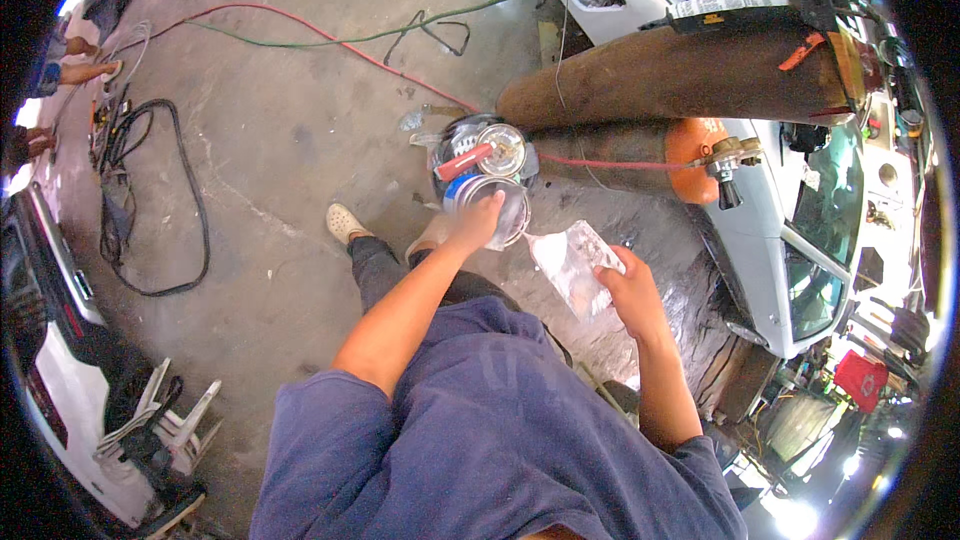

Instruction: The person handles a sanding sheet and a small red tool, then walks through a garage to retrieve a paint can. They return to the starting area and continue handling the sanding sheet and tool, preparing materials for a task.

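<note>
Head view: the person's left grip [478,226], bare and blurred, seems closed on the near-left rim of a round silver metal can with a blue-banded side [513,212], one digit lying across the mouth; its remaining fingers are hidden. The can is before the person's body, near the middle, its mouth facing the viewer. The right grip [630,285] pinches a flat, rectangular, whitish sheet with grey smears [572,258], thumb on its upper face at the right edge.

What matters in space is how the sheet lies to the can: just to the right and a little nearer, its long axis slanting from far left to near right. Its far-left corner points at the can's right rim, but whether a pale tip there touches the rim I cannot tell. The left grip is nearer the can; the right grip is on the sheet's opposite side, apart from it.

Just beyond the can sit a round, shiny, open-topped tin [508,148] and a red-handled tool [466,160]. Farther right lie a long, rusty brown cylinder [680,80] and an orange-shouldered one [690,145] with a brass valve [735,152]. A thin red hose [345,43] crosses the grey concrete floor [270,140] on the far side.
</note>
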Available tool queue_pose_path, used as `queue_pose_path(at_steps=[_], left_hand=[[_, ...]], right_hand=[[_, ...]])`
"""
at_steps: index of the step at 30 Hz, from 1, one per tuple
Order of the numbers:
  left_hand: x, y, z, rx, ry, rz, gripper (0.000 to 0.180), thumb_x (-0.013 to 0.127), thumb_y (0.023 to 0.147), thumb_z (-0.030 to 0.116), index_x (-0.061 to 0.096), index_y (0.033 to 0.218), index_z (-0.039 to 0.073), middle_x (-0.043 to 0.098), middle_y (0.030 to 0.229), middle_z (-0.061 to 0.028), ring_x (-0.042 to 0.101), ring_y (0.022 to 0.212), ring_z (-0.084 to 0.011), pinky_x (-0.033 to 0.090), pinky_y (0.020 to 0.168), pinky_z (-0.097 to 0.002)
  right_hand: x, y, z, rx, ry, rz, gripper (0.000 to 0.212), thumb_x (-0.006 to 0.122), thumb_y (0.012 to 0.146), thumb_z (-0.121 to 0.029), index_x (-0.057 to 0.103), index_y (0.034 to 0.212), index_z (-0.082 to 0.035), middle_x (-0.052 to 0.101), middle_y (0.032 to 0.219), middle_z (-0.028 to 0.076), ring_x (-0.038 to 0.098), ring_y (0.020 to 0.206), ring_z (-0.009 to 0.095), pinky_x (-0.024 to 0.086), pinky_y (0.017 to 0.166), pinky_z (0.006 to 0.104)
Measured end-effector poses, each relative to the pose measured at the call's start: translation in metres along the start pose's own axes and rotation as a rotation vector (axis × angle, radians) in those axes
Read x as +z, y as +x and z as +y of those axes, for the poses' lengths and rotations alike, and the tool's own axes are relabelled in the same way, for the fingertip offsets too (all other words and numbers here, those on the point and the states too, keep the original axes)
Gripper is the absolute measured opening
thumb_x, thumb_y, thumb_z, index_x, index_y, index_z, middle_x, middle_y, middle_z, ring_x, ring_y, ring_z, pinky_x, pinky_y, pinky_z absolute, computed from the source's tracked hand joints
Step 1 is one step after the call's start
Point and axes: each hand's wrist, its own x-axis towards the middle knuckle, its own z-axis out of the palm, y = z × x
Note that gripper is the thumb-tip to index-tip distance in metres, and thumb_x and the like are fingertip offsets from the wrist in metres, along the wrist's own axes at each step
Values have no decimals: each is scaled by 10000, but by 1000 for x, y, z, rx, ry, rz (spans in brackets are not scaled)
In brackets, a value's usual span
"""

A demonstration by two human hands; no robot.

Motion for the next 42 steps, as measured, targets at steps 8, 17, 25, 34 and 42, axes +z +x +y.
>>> queue_pose_path(at_steps=[8,17,25,34,42], left_hand=[[-14,-44,91,-55,-704,91,627,379,1072,478,550,1357,-53,596,1356,-183,531,1282,-252,362,1106,-339],[-92,-112,123,119,-971,322,486,528,1042,367,533,1356,-4,628,1290,-94,584,1156,-185,422,1043,-337],[-183,-249,194,235,-1250,515,458,486,1059,355,514,1338,-7,611,1282,-127,612,1156,-216,471,1026,-387],[-200,-408,211,292,-1376,389,458,449,1047,432,474,1368,107,632,1263,-128,670,1088,-287,580,804,-576],[-171,-501,230,232,-1508,410,431,461,1048,392,452,1351,85,616,1269,-153,673,1084,-328,610,714,-605]], right_hand=[[16,-10,-23,-294,-577,66,362,600,864,-141,641,1197,-3,714,932,246,701,842,376,535,759,444],[27,-71,-122,-801,-971,29,263,614,861,-96,572,1120,-73,687,818,199,685,790,392,547,696,518],[49,-171,-187,-1300,-1047,135,168,585,856,-64,520,1009,-37,656,1082,179,646,1030,335,570,774,454],[100,-234,-164,-1614,-846,258,155,589,835,2,477,943,6,504,1386,314,512,1292,474,404,1116,516],[172,-246,-91,-1764,-306,34,722,784,724,4,499,1381,-92,453,1461,260,457,1349,492,398,1103,547]])
